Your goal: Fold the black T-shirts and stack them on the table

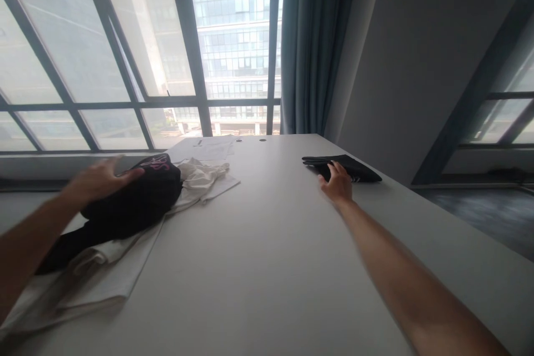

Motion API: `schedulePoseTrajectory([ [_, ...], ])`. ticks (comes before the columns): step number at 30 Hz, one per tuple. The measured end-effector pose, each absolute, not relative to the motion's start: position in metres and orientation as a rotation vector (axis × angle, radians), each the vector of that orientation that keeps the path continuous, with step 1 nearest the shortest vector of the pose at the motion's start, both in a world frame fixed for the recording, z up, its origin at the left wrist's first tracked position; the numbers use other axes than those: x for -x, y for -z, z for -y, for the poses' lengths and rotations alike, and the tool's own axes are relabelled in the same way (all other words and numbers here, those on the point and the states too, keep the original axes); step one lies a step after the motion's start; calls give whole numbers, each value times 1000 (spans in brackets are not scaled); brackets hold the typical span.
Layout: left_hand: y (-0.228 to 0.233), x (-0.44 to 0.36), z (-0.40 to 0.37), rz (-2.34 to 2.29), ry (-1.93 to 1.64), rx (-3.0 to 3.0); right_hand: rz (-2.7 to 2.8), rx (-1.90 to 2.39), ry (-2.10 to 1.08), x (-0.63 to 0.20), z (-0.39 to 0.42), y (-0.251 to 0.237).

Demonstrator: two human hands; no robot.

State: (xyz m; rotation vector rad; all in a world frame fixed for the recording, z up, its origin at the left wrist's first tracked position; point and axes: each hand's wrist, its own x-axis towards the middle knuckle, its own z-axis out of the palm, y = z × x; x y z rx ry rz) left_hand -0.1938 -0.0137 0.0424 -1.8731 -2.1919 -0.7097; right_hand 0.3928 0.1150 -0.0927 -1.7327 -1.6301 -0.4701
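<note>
Reaching out to both sides across the white table, arms spread well apart. On the table's left side, left hand open, fingers spread, blurred, laid over the top of a crumpled black garment with pink print; impossible to tell whether pressing on it or just above it, but not closed round it. On the table's far right side, near its edge, right hand stretched flat, fingertips resting on the near edge of a folded dark garment; nothing pinched or lifted there.

Judging by how things lie: one piece done, namely that dark garment, folded flat and squared off, alone on the table's right. Left to do, by the look of it, the whole heap on the table's left: the black printed garment bunched on top, rumpled white clothes beside it toward the table's middle, and more pale cloth spread beneath, running to the table's near left corner. None of these flattened or folded yet.

At the table's far edge, a few sheets of paper. Beyond the table, tall windows and a blue-grey curtain. Middle of the table bare.
</note>
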Motion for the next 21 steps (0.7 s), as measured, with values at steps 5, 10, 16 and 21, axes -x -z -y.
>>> schedulePoseTrajectory([
  [5, 51, 178, 13, 2193, 261, 1970, 1624, 1690, 435, -392, -113, 93],
  [10, 60, 211, 10, 2090, 357, 2077, 1542, 1587, 383, -396, -118, 94],
  [16, 53, 230, 15, 2032, 278, 2065, 1397, 1446, 289, -400, -119, 77],
  [21, 56, 207, 18, 1853, 546, 1961, 1346, 1179, 204, -368, -110, 25],
])
